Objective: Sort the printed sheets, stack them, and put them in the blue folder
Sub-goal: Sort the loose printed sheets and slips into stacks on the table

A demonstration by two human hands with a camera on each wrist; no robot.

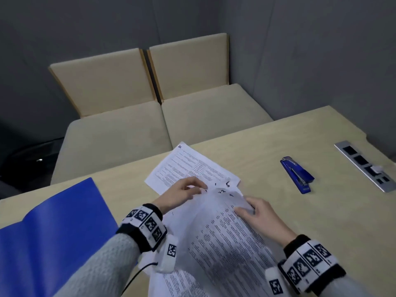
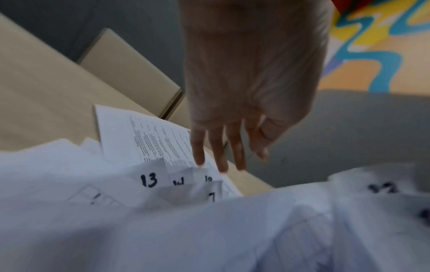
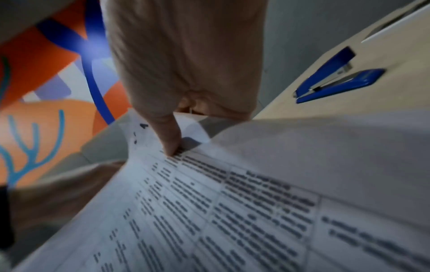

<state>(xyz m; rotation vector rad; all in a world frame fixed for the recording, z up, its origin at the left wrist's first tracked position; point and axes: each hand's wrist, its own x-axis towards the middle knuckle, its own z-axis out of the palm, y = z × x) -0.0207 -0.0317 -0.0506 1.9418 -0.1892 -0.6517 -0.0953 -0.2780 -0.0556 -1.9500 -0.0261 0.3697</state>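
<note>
While fanning printed sheets [image 1: 216,239], left hand [image 1: 182,192] loose-fingered, right hand [image 1: 260,215] pinching a corner.

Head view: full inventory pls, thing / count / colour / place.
Table: one, light wood, under everything.
Folder: one, blue, lying open at the table's left.
Printed sheets: a bundle, count unclear, white with hand-numbered corners, lifted between both hands.
Flat sheets: count unclear, white, at the table's far edge.
Stapler: one, blue, right of the sheets.
Socket strip: one, silver, far right.
Seats: two, beige, beyond the table.
Left hand: fingering the bundle's far corners.
Right hand: pinching the bundle's right corner.
</note>
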